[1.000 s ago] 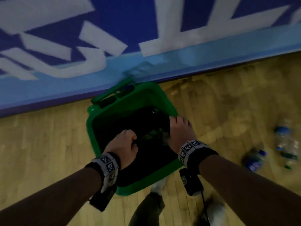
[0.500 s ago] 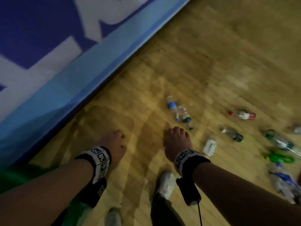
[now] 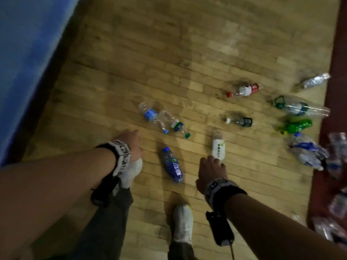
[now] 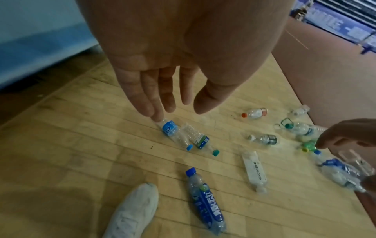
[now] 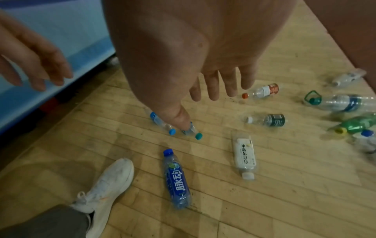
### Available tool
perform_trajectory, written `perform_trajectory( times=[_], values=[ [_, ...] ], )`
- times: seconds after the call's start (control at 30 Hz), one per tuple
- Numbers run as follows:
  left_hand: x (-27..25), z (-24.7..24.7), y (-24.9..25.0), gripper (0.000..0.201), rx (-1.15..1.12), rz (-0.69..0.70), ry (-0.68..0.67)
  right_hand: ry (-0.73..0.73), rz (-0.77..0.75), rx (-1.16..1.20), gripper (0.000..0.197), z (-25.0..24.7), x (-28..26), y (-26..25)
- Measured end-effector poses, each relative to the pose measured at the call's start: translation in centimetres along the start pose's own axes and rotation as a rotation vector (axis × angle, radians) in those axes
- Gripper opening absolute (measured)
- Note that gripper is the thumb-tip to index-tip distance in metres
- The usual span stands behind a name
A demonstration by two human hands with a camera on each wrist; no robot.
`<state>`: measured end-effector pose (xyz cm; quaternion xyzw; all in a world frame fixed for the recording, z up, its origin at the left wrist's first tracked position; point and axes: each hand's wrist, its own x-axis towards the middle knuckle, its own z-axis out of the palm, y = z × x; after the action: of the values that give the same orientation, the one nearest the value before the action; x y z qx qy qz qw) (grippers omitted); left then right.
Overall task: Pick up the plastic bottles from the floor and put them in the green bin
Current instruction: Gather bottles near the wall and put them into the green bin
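Several plastic bottles lie scattered on the wooden floor [image 3: 169, 53]. Nearest my feet is a blue-labelled bottle [image 3: 171, 165] [image 4: 205, 202] [image 5: 176, 180]. Right of it lies a white-labelled bottle [image 3: 218, 147] [image 5: 244, 153]. Two clear bottles [image 3: 163, 119] [image 4: 183, 135] lie side by side farther out. My left hand [image 3: 131, 141] [image 4: 162, 96] hangs open and empty above the floor, left of the blue bottle. My right hand [image 3: 212, 169] [image 5: 213, 83] is open and empty too, just short of the white-labelled bottle. The green bin is out of view.
A blue padded wall [image 3: 28, 53] runs along the left. A dark red floor strip [image 3: 334, 166] at the right carries more crushed bottles [image 3: 336, 194]. Farther right lie a red-capped bottle [image 3: 244, 90], a dark-labelled bottle [image 3: 240, 121] and a green bottle [image 3: 294, 126]. My white shoes [image 3: 183, 224] stand below.
My hands have left the green bin and hold nothing. The view swung right, away from the bin, to the bottles on the floor; both hands now hang lower over them.
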<state>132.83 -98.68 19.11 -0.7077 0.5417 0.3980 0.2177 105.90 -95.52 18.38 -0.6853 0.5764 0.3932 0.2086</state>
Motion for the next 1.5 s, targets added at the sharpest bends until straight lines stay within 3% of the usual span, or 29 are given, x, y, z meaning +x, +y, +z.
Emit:
perform_trajectory(
  times=[0.43, 0.6, 0.73, 0.83, 0.97, 1.13, 1.3, 1.4, 1.5],
  values=[
    [18.4, 1.9, -10.8, 0.065, 0.316, 0.028, -0.070, -0.229, 0.169, 0.312, 0.082, 9.3, 17.4, -12.0],
    [24.6, 3.9, -10.3, 0.102, 0.476, 0.101, 0.014, -0.214, 0.201, 0.296, 0.101, 13.0, 22.7, -14.6],
    [27.9, 5.3, -7.9, 0.119, 0.668, 0.225, 0.032, -0.208, 0.238, 0.375, 0.087, 15.1, 25.0, -14.5],
    [29.7, 6.3, -5.5, 0.105, 0.731, 0.298, 0.115, -0.253, 0.223, 0.395, 0.073, 16.4, 25.4, -13.4],
    [31.7, 6.8, -3.0, 0.081, 0.750, 0.315, 0.216, -0.173, 0.254, 0.465, 0.064, 16.7, 23.9, -11.7],
    [30.1, 6.4, -3.3, 0.048, 0.693, 0.232, 0.117, -0.115, 0.150, 0.394, 0.051, 14.7, 20.2, -9.2],
    [23.1, 5.9, -6.9, 0.057, 0.526, 0.165, 0.056, -0.091, 0.102, 0.324, 0.047, 10.5, 16.7, -8.4],
    [16.8, 4.3, -9.0, 0.059, 0.444, 0.130, 0.089, -0.022, 0.083, 0.392, 0.043, 5.6, 14.4, -9.4],
    [8.8, 1.4, -10.0, 0.065, 0.313, 0.067, 0.125, 0.046, 0.015, 0.440, 0.056, -1.4, 9.9, -10.9]
  ],
)
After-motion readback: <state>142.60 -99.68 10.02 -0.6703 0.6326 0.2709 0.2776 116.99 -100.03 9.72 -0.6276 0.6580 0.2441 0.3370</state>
